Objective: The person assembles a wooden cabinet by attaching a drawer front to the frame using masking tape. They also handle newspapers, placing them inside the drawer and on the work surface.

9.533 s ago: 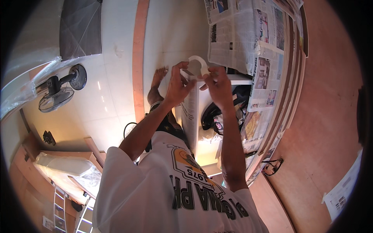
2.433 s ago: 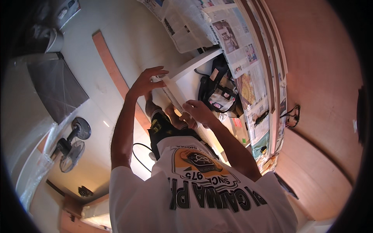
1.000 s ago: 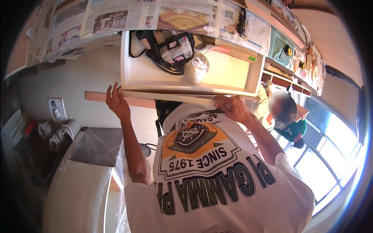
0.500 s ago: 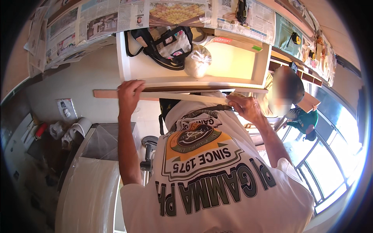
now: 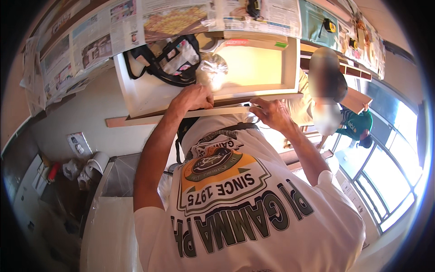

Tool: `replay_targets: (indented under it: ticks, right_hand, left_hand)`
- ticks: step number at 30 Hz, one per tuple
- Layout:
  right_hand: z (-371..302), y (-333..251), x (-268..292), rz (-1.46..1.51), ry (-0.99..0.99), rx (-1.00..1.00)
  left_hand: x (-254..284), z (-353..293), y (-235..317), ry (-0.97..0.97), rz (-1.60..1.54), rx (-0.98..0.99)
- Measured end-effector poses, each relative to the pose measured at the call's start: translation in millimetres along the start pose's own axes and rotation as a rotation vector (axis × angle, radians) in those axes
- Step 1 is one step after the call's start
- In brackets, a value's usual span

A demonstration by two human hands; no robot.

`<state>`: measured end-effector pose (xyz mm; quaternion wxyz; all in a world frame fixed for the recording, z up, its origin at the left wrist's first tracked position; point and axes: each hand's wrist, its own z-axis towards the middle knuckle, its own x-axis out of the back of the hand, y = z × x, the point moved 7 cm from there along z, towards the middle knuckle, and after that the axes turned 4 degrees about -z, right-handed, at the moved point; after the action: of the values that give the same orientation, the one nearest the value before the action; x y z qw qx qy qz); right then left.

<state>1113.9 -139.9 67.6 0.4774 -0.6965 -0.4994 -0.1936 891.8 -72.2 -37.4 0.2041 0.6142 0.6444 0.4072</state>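
A long, thin, pale wooden strip [image 5: 230,110] lies along the front edge of the open drawer [image 5: 290,68], close to my waist. My left hand [image 5: 194,97] reaches over the drawer's front, its curled fingers closed on the strip near its middle. At the strip's right part, my right hand [image 5: 272,113] pinches it between thumb and bent fingers. A reddish-brown end of wood [image 5: 116,122] sticks out past the drawer's left corner. Just beyond my left hand, a clear plastic bag of whitish contents [image 5: 213,72] sits in the drawer.
A black bag [image 5: 174,63] fills the drawer's left side. Newspaper [image 5: 104,27] covers the worktop above, where tape measures [image 5: 330,25] lie. Two people stand at the right, one in a green shirt [image 5: 358,124]. A plastic-wrapped cabinet [image 5: 106,231] stands at lower left.
My left hand has slid from the strip's left end to near its middle, closer to my right hand. My right hand stays at the strip's right part. The view has shifted slightly.
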Motion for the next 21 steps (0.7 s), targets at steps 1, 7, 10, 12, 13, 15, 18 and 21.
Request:
replay_targets:
  ticks: [1, 7, 10, 12, 13, 15, 18, 21]
  right_hand:
    - [-0.4, 4.1, -3.0, 0.013, -0.010, -0.040]
    - [-8.0, 12.5, -8.5, 0.024, -0.016, -0.116]
    - [-12.0, 12.1, -9.2, 0.033, -0.007, -0.125]
    - [-14.5, 12.4, -9.1, 0.058, 0.006, -0.125]
    - [-15.5, 12.4, -9.1, 0.078, 0.017, -0.121]
    - [-16.9, 13.7, -8.8, 0.100, 0.028, -0.125]
    - [-17.2, 17.4, -6.2, 0.112, 0.036, -0.135]
    - [-13.3, 21.9, -3.0, 0.131, 0.034, -0.132]
  left_hand:
    - [-2.4, 6.1, 5.0, -0.002, 0.015, -0.023]
    - [-17.3, 32.7, 29.3, -0.018, 0.164, -0.072]
    - [-27.2, 43.8, 29.9, -0.024, 0.245, -0.031]
    - [-31.8, 50.3, 27.2, 0.004, 0.297, -0.007]
    - [-32.8, 52.8, 26.2, 0.041, 0.325, -0.001]
    - [-33.5, 55.8, 25.6, 0.097, 0.350, -0.015]
    - [-33.2, 58.3, 28.8, 0.137, 0.320, -0.046]
    - [-30.1, 60.1, 33.4, 0.144, 0.276, -0.036]
